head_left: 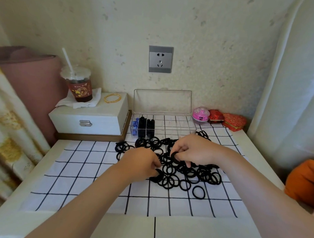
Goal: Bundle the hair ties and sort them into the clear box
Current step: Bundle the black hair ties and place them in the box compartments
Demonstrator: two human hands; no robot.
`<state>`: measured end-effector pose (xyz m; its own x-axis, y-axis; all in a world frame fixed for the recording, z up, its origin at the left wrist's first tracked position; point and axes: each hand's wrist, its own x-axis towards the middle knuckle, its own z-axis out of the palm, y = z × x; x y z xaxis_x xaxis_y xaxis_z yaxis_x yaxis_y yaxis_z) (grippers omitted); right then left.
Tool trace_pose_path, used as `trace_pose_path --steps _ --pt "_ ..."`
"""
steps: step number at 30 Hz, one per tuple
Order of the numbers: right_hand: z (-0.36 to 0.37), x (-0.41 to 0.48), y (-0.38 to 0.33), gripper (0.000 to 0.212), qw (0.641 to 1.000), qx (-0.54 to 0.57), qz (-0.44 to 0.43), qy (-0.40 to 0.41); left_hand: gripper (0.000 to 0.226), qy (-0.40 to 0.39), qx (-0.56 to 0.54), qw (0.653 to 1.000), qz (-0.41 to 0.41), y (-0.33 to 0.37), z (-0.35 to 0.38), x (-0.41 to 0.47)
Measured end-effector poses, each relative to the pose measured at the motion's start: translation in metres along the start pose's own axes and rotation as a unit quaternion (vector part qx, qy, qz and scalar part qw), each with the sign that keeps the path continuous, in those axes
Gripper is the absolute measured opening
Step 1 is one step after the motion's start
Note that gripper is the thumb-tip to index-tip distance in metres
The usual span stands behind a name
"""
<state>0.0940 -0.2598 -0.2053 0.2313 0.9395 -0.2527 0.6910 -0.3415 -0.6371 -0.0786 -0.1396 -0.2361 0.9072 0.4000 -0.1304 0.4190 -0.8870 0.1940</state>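
So, hair ties (186,171): a loose black heap on the checked cloth (79,169), just in front of the clear box (177,123); a few bundles (146,126) already stand in its left compartments.
Handling: light, soft and stretchy; loops probably snag on their neighbours, so a fingertip pinch on one rim should lift it free.
Right hand (192,152): fingers curled, pinching a small stack of ties above the heap.
Left hand (142,163): fingertips pinching ties at the heap's left edge.
Box lid (162,101): raised, against the wall.
Surface (202,230): white, under the cloth.
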Motion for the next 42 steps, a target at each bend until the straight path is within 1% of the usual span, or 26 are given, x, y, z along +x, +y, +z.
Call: trace_pose_path --steps 1,3,5,7,9,12,15,18,21,24,25,26,28,29,31,34,38,40,42 --pt "0.002 0.0 -0.002 0.015 1.0 -0.01 0.001 -0.024 0.031 0.006 0.013 1.0 -0.001 0.001 0.001 0.001" --pt "0.008 0.0 -0.004 0.018 0.998 -0.031 0.0 -0.063 0.026 0.008 0.023 1.0 -0.001 0.002 0.002 0.003" --pt "0.013 0.001 -0.007 0.02 0.995 -0.05 -0.007 -0.088 0.018 0.003 0.017 1.0 -0.003 0.001 0.002 0.004" --pt "0.015 0.001 -0.009 0.025 0.993 -0.062 -0.011 -0.099 0.015 0.002 -0.002 1.0 0.001 -0.003 0.002 0.004" --pt "0.018 0.002 -0.012 0.031 0.991 -0.085 -0.013 -0.1 0.013 0.009 -0.041 0.999 -0.005 -0.008 0.001 0.003" --pt "0.027 0.002 -0.014 0.034 0.981 -0.17 -0.026 -0.088 0.009 0.039 -0.13 0.99 -0.028 -0.021 -0.007 0.002" --pt "0.034 0.004 -0.018 0.025 0.973 -0.218 -0.048 -0.065 0.012 0.065 -0.224 0.971 -0.044 -0.032 -0.015 -0.001" --pt "0.038 0.007 -0.022 0.013 0.964 -0.252 -0.059 -0.061 0.015 0.069 -0.308 0.947 -0.056 -0.034 -0.02 -0.005" --pt "0.035 0.01 -0.019 0.012 0.972 -0.22 -0.04 -0.068 0.012 0.103 -0.367 0.922 -0.068 -0.034 -0.024 -0.006" --pt "0.025 0.012 -0.014 0.008 0.99 -0.137 -0.031 -0.032 0.012 0.141 -0.409 0.897 -0.092 -0.036 -0.03 -0.007" --pt "0.022 0.012 -0.014 0.006 0.995 -0.094 -0.029 -0.014 0.013 0.153 -0.414 0.892 -0.101 -0.038 -0.032 -0.006" --pt "0.021 0.013 -0.015 0.01 0.999 -0.047 -0.026 0.003 0.013 0.162 -0.411 0.89 -0.108 -0.04 -0.033 -0.006" --pt "0.02 0.017 -0.019 0.023 0.999 0.023 -0.014 0.027 0.015 0.167 -0.385 0.899 -0.123 -0.045 -0.036 -0.006" --pt "0.021 0.02 -0.022 0.028 0.999 0.037 -0.007 0.032 0.017 0.161 -0.372 0.905 -0.128 -0.048 -0.036 -0.006" --pt "0.025 0.028 -0.029 0.029 0.999 0.017 -0.017 0.042 0.019 0.141 -0.355 0.914 -0.134 -0.054 -0.036 -0.008" --pt "0.033 0.036 -0.045 0.025 0.997 -0.029 -0.063 0.045 0.021 0.132 -0.333 0.923 -0.14 -0.06 -0.037 -0.014" --pt "0.044 0.039 -0.067 0.035 0.994 -0.069 -0.085 -0.004 0.023 0.16 -0.318 0.92 -0.163 -0.071 -0.04 -0.021" --pt "0.053 0.041 -0.074 0.036 0.989 -0.109 -0.101 -0.011 0.023 0.164 -0.312 0.92 -0.169 -0.077 -0.04 -0.023" --pt "0.062 0.043 -0.078 0.044 0.982 -0.154 -0.112 -0.018 0.024 0.165 -0.305 0.922 -0.172 -0.08 -0.039 -0.025"
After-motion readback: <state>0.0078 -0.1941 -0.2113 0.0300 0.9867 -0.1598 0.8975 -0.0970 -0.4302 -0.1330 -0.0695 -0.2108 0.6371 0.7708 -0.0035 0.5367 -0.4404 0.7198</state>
